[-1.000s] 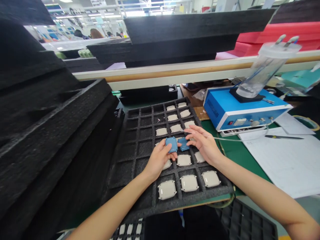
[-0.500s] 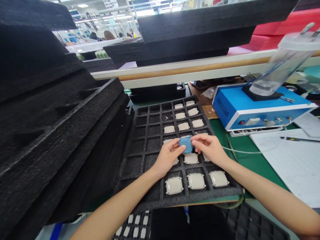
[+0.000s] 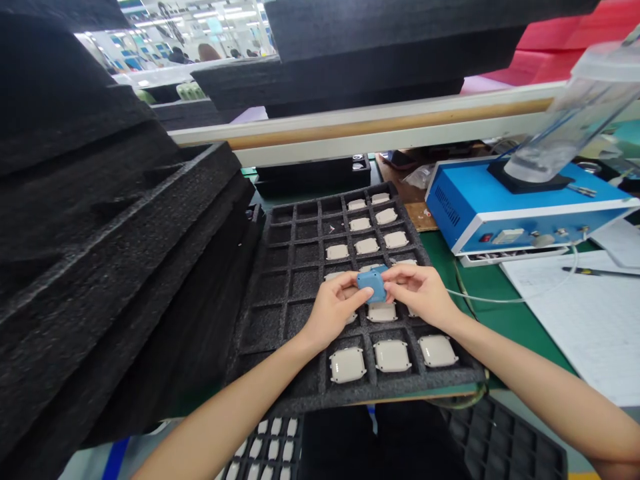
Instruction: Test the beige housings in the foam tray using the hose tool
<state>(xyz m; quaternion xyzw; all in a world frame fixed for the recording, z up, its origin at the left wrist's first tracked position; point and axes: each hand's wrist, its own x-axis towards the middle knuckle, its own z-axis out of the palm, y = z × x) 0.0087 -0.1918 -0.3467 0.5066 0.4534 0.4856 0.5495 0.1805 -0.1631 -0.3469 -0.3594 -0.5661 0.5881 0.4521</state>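
Between my two hands, over the black foam tray, is a small blue watch-shaped case. My left hand grips its left side, thumb on the face toward me and fingers behind. With thumb and fingertips closed, my right hand pinches the case's right edge. Off-white watch-shaped cases sit singly in the tray's right-hand compartments. One off-white case lies just below the blue one, and others are partly covered by my hands.
Stacked black foam trays rise on the left. To the right stands a blue machine carrying a clear cylinder; its thin tube runs toward my right hand. Paper and a pen lie right. A shelf rail crosses behind.
The blue case is tilted slightly differently in my fingers. Both hands keep their hold at nearly the same spot over the tray; the view has shifted slightly.
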